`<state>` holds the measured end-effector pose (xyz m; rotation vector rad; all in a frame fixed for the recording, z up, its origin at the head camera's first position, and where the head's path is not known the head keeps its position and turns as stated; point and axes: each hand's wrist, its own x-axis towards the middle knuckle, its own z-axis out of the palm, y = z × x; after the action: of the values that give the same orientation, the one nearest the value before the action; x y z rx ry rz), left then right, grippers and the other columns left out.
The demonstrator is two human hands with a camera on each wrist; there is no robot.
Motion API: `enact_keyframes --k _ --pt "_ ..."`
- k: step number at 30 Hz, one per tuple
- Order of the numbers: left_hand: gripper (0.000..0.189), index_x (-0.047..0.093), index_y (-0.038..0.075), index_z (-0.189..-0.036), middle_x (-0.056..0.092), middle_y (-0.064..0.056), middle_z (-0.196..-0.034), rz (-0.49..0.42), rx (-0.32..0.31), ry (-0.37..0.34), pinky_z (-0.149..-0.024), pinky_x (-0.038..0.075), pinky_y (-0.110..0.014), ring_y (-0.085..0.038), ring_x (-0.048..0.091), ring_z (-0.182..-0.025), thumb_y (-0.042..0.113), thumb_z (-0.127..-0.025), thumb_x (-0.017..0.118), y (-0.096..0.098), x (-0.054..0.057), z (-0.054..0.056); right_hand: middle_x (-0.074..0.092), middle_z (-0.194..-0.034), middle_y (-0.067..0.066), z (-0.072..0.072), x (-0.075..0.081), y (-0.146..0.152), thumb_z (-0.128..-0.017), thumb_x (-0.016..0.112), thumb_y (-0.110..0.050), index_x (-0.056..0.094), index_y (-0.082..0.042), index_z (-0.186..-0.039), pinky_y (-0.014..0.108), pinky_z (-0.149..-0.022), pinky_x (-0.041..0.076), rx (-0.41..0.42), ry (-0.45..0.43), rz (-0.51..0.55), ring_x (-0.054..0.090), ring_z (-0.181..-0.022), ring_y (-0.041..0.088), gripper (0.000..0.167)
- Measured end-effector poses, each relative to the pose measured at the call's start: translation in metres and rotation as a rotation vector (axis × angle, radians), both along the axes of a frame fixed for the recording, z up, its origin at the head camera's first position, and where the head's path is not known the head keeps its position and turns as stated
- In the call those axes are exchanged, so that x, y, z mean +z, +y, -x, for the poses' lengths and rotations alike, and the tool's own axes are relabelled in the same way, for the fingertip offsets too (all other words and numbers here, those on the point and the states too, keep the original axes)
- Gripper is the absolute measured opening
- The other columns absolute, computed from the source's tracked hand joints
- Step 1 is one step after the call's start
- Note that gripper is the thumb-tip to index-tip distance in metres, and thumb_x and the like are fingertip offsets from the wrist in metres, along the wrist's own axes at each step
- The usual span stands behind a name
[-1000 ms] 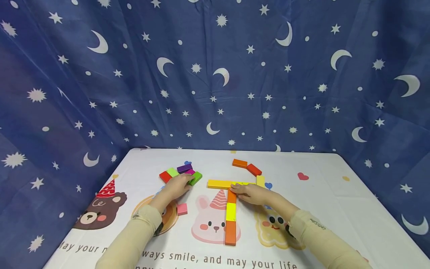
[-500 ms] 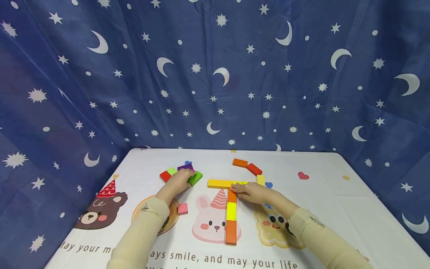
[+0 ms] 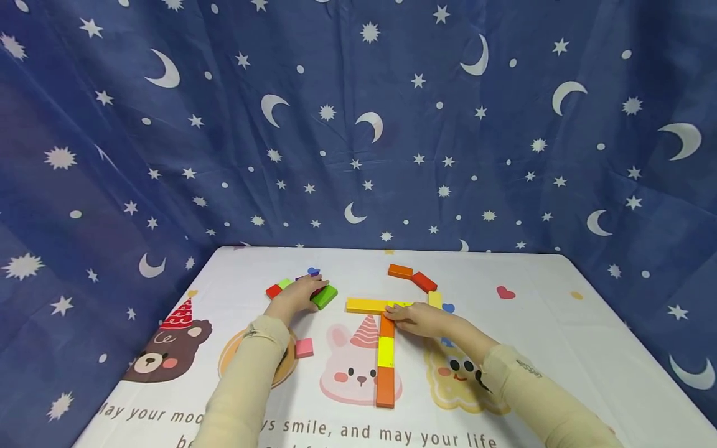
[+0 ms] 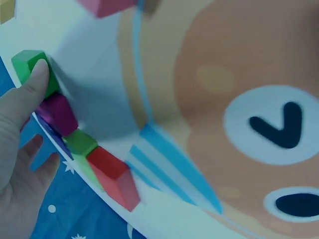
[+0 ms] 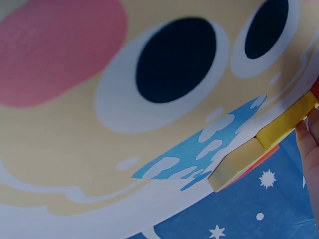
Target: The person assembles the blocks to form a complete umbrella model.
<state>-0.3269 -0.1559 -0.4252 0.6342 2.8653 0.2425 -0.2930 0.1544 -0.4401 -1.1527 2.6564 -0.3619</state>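
Tablecloth (image 3: 560,336): read "smile, and may your life". My left hand (image 3: 294,297): thumb and fingers spread, thumb over the green block (image 3: 326,297). My right hand (image 3: 422,320): fingers relaxed, touched the yellow block (image 5: 284,119) adjoining the pale-yellow block (image 5: 237,163).

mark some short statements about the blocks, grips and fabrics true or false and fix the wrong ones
1. The left grip is nearer the green block than the pink block. True.
2. The pink block touches the green block. False: a gap separates them.
3. In the column, a yellow block lies between two orange blocks. True.
4. The right grip is over the pink block. False: it is where the column meets the crosswise row.
5. The tablecloth is mostly white. True.
6. The background is plain red. False: the curtain there is dark blue and patterned.
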Motion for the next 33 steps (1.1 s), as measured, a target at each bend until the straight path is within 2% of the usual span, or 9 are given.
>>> enact_keyframes --k 6,9,18,26,30,33 --pt "0.065 0.045 0.011 -0.141 0.036 -0.020 -0.149 0.044 -0.002 -0.057 -0.112 0.031 -0.048 -0.038 0.036 -0.136 0.007 -0.081 0.072 0.003 0.000 0.008 0.051 -0.140 0.003 0.000 0.001 0.000 -0.095 0.055 -0.016 0.053 -0.013 -0.135 0.045 -0.104 0.042 -0.005 0.003 -0.003 0.050 -0.128 0.028 0.040" --pt "0.064 0.047 0.011 -0.139 0.037 -0.020 -0.148 0.051 0.003 -0.063 -0.112 0.032 -0.047 -0.037 0.037 -0.135 0.007 -0.081 0.072 0.004 0.000 0.009 0.051 -0.140 0.003 0.000 0.001 -0.001 -0.095 0.055 -0.016 0.053 -0.013 -0.135 0.046 -0.105 0.041 -0.003 0.000 -0.003 0.049 -0.128 0.028 0.040" --pt "0.061 0.047 0.012 -0.137 0.037 -0.021 -0.147 -0.025 0.041 -0.056 -0.112 0.031 -0.050 -0.038 0.037 -0.135 0.017 -0.082 0.073 0.005 -0.006 0.007 0.050 -0.141 0.002 0.000 0.001 0.001 -0.094 0.057 -0.018 0.052 -0.014 -0.136 0.045 -0.106 0.040 -0.021 -0.021 -0.018 0.049 -0.128 0.028 0.042" --pt "0.062 0.052 0.003 -0.131 0.040 -0.020 -0.146 -0.090 0.082 -0.019 -0.112 0.032 -0.046 -0.035 0.040 -0.133 0.021 -0.077 0.078 0.009 -0.007 0.007 0.050 -0.140 0.002 0.001 0.001 0.000 -0.094 0.057 -0.018 0.052 -0.014 -0.135 0.042 -0.103 0.043 -0.024 -0.026 -0.014 0.054 -0.123 0.027 0.042" --pt "0.063 0.056 -0.001 -0.123 0.054 -0.017 -0.129 -0.147 0.127 -0.008 -0.104 0.041 -0.041 -0.028 0.054 -0.114 0.022 -0.071 0.083 0.011 -0.006 0.006 0.050 -0.140 0.002 0.000 0.000 -0.001 -0.094 0.057 -0.017 0.052 -0.014 -0.135 0.043 -0.104 0.042 -0.030 -0.027 -0.010 0.052 -0.125 0.028 0.042" --pt "0.062 0.058 -0.004 -0.117 0.060 -0.013 -0.110 -0.192 0.147 0.003 -0.093 0.048 -0.037 -0.021 0.055 -0.093 0.021 -0.067 0.085 0.013 -0.005 0.005 0.050 -0.140 0.002 -0.001 0.000 0.000 -0.094 0.057 -0.017 0.052 -0.014 -0.136 0.044 -0.105 0.042 -0.032 -0.032 -0.007 0.049 -0.128 0.028 0.042"
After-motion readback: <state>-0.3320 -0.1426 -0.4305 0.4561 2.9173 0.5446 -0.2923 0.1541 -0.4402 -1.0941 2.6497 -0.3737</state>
